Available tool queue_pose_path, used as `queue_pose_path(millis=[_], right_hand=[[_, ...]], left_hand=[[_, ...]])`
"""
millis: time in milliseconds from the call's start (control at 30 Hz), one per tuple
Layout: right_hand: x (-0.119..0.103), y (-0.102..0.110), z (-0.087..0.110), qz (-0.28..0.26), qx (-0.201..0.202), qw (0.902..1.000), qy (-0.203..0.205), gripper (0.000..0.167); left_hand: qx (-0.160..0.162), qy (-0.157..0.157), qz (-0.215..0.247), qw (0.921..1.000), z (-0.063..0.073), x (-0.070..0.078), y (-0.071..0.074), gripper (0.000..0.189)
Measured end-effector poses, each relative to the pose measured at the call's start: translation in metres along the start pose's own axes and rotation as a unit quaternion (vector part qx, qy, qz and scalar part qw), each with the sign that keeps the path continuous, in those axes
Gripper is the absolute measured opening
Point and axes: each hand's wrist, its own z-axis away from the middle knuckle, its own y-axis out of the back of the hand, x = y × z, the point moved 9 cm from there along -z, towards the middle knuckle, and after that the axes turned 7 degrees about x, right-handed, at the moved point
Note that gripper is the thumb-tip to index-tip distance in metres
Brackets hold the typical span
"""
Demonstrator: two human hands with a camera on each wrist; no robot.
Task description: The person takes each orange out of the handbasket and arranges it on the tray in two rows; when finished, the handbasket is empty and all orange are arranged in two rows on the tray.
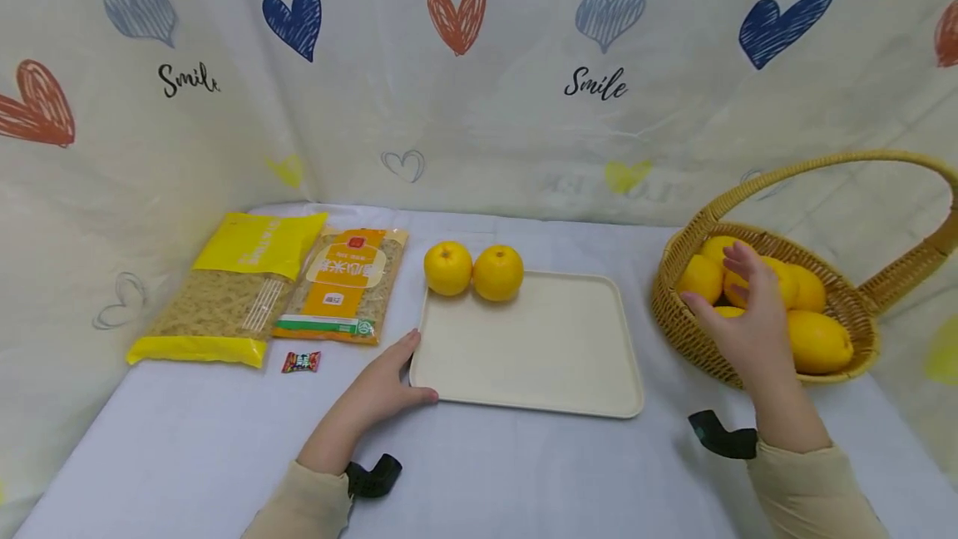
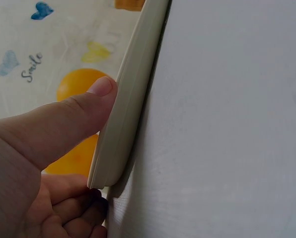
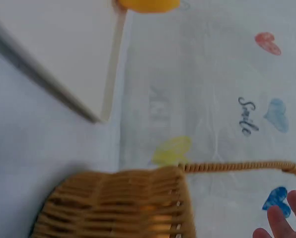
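Behind the tray (image 1: pixel 531 356) on white cloth (image 1: pixel 524 481) hangs a heart-printed backdrop (image 1: pixel 509 123)

Head view: worn on you, looks forward and down across bench (image 1: pixel 524 472), farthest off, taking in your left hand (image 1: pixel 380 385) and right hand (image 1: pixel 758 327). Left wrist view: turned sideways, very near tray (image 2: pixel 130 94), facing backdrop (image 2: pixel 19 104). Right wrist view: also sideways, low, near basket (image 3: pixel 113 198), backdrop beyond. All three share tray and backdrop.
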Motion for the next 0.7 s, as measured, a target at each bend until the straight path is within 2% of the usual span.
queue_pose_path(millis=[133,300,567,700], right_hand=[[0.029,0.019,-0.003,0.028,0.023,0.9990,-0.027,0.074],[0.054,0.032,-0.010,0.083,0.011,0.9960,-0.033,0.076],[0.071,0.036,-0.022,0.114,-0.008,0.9934,0.003,0.076],[0.083,0.033,-0.028,0.129,-0.028,0.9912,0.000,0.076]], left_hand=[[0.003,-0.003,0.000,1.0000,0.001,-0.001,0.001,0.100],[0.001,-0.004,0.003,1.0000,0.001,0.000,0.001,0.101],[0.002,-0.004,0.001,1.0000,-0.001,-0.003,-0.001,0.101],[0.002,-0.005,0.002,1.0000,-0.001,-0.003,-0.001,0.101]])
